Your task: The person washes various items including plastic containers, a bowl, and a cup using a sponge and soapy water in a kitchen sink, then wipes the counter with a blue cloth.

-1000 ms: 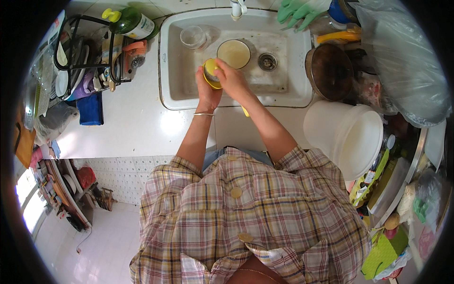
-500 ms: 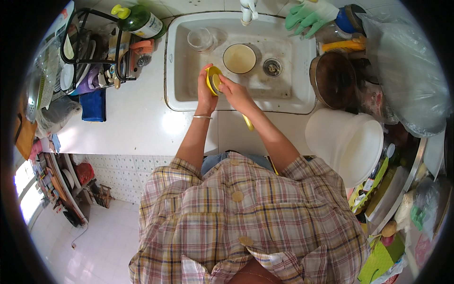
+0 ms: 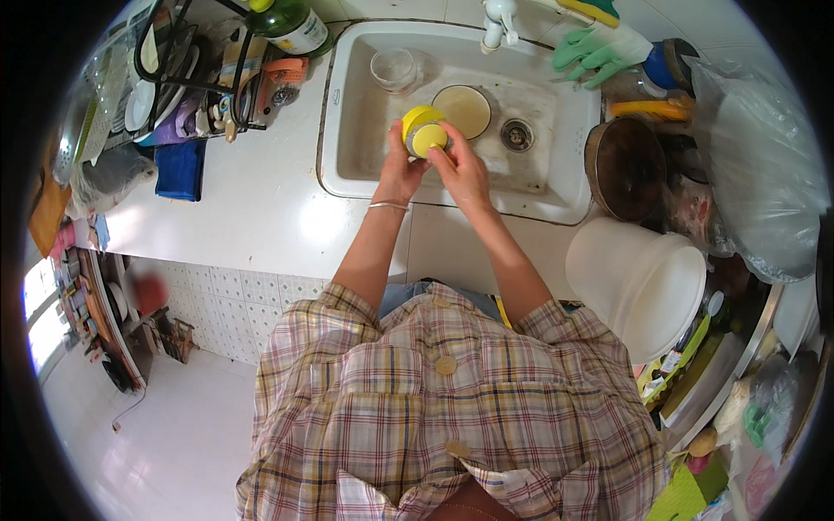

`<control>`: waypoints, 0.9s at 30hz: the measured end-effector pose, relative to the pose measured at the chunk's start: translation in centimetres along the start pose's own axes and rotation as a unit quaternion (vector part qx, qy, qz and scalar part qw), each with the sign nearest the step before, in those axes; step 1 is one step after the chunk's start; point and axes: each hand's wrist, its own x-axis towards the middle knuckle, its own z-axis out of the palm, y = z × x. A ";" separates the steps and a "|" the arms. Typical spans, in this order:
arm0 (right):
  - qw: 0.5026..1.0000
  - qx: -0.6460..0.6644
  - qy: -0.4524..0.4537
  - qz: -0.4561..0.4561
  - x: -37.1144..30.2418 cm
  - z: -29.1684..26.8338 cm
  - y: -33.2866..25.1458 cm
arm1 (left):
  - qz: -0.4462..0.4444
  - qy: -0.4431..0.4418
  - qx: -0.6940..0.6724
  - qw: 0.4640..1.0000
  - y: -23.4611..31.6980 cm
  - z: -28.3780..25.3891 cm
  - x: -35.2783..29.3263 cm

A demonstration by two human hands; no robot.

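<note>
Over the near side of the white sink [image 3: 565,187], my left hand [image 3: 400,175] is closed round a small yellow bowl [image 3: 419,115], tilted toward me. My right hand [image 3: 466,176] grips a round yellow scrubber [image 3: 429,140] with a grey scouring rim, which sits against the bowl's inside. The right fingers cover part of the scrubber, and its handle is hidden. Just beyond my hands, a cream bowl with a dark rim [image 3: 465,110] rests on the sink floor. A clear glass bowl [image 3: 394,71] lies near the sink's far left corner.
A white faucet [image 3: 499,24] stands at the back edge, and the drain [image 3: 517,135] is right of the cream bowl. Right of the sink are a green-and-white glove [image 3: 599,52], a brown pan [image 3: 625,169] and a white bucket [image 3: 638,286]. A black rack [image 3: 187,78] stands left.
The view has shifted, so the sink sits further right and lower. The scrubber has turned its yellow face more toward me. A yellow handle seen below my right wrist has gone from sight.
</note>
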 end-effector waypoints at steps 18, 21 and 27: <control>0.990 -0.102 -0.079 0.050 5.4 4.5 0.0 | 0.053 -0.045 -0.055 0.996 0.7 -2.1 0.2; 0.979 -0.035 -0.129 0.154 9.1 2.8 2.5 | 0.016 -0.031 -0.042 0.999 0.1 -2.2 0.3; 0.903 -0.387 -0.184 0.038 9.2 1.9 6.7 | 0.018 0.074 -0.021 0.997 0.3 -5.7 2.9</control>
